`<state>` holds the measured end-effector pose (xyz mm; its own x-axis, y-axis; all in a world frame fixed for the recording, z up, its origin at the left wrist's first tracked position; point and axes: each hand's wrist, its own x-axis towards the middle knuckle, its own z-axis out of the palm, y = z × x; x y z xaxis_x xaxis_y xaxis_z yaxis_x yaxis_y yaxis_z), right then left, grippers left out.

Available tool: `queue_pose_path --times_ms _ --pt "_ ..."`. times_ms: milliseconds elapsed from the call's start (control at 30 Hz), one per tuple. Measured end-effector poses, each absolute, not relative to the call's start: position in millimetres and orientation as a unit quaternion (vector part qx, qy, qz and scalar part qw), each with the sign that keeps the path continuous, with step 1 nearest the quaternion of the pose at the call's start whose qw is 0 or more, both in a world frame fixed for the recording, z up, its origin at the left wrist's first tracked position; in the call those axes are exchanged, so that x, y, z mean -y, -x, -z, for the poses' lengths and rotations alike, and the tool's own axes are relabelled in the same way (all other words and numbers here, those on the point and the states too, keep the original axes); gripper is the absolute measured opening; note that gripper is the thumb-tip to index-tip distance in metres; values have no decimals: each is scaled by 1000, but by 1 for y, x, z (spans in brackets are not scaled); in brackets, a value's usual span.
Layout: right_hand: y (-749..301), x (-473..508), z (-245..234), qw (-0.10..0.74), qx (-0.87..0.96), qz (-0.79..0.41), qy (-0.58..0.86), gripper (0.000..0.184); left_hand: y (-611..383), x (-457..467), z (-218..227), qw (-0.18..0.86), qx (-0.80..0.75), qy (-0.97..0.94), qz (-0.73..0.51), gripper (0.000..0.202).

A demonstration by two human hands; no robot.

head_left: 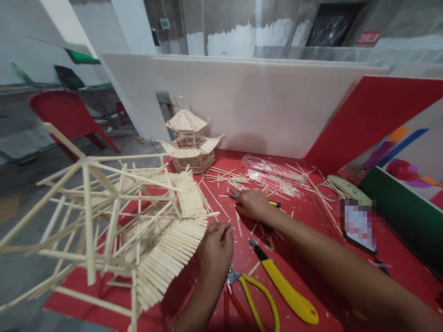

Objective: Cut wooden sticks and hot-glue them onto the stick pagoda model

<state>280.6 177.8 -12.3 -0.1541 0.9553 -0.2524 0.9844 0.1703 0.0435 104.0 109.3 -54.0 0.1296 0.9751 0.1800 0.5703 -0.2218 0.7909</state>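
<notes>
My left hand [215, 249] is curled shut beside the edge of a large wooden stick pagoda frame [138, 216], pinching something small I cannot make out. My right hand [254, 205] reaches forward and lies over a tool with a yellow and black handle [275, 203], its fingers closed around it. Loose wooden sticks [221, 177] are scattered on the red table [311, 230] in front of both hands.
A smaller finished stick pagoda [189, 140] stands by the white wall. A yellow utility knife [287, 288] and yellow-handled pliers [252, 295] lie near me. A plastic bag of sticks [272, 175], a phone [360, 226] and a green board [404, 216] sit right. A red chair [65, 115] stands left.
</notes>
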Motion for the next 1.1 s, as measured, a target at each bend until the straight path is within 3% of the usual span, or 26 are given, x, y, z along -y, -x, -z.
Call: queue_pose_path --times_ms 433,833,1100 --pt "-260 -218 11 79 -816 40 -571 32 -105 -105 58 363 -573 -605 -418 27" --pt "-231 -253 24 63 -836 45 -544 35 -104 -108 56 346 -537 -645 -420 26" --pt "-283 -258 -15 59 -821 91 -560 34 -102 -107 61 364 -546 -611 -442 25"
